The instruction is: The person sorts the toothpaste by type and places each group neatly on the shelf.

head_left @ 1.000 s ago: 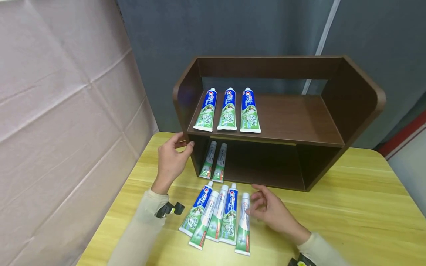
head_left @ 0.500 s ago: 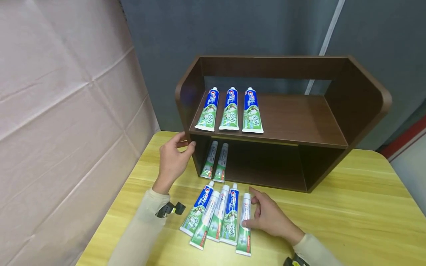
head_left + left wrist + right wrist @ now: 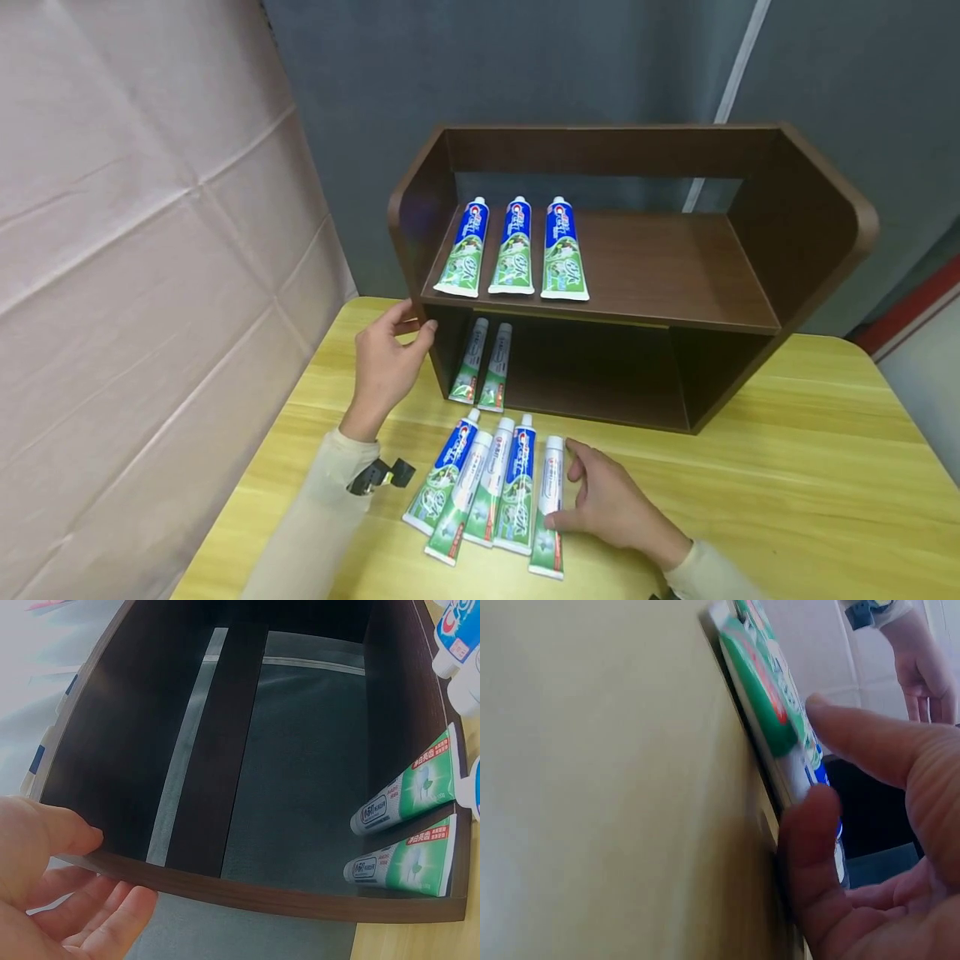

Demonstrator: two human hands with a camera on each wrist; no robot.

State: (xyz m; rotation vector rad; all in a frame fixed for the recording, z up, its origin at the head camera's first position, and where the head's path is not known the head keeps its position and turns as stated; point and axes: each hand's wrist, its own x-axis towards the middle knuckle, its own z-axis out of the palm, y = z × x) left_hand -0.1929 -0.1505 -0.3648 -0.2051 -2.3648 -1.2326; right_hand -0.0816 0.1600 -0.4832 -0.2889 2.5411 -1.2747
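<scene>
My left hand point(image 3: 390, 358) holds the left side panel of a dark brown shelf point(image 3: 675, 258), thumb inside and fingers outside, as the left wrist view also shows. My right hand point(image 3: 618, 504) is at the rightmost white-and-green toothpaste tube point(image 3: 550, 500) on the table. Its thumb reaches over that tube and its fingers lie along the right side; in the right wrist view a gap shows between thumb and forefinger. Left of this tube lie several more, among them a blue-and-green toothpaste tube point(image 3: 517, 483) and a white-and-green toothpaste tube point(image 3: 491, 483), caps toward the shelf.
Three blue-and-green tubes point(image 3: 514, 246) lie side by side on the upper board. Two white-and-green tubes point(image 3: 492, 367) lie at the left of the lower compartment. The yellow wood-grain table point(image 3: 810, 467) extends right. A pale cloth wall point(image 3: 150, 250) stands at the left.
My right hand has moved toward me along the rightmost tube, its thumb passing over the tube's lower half. My left hand stays on the side panel, and the tubes lie as before.
</scene>
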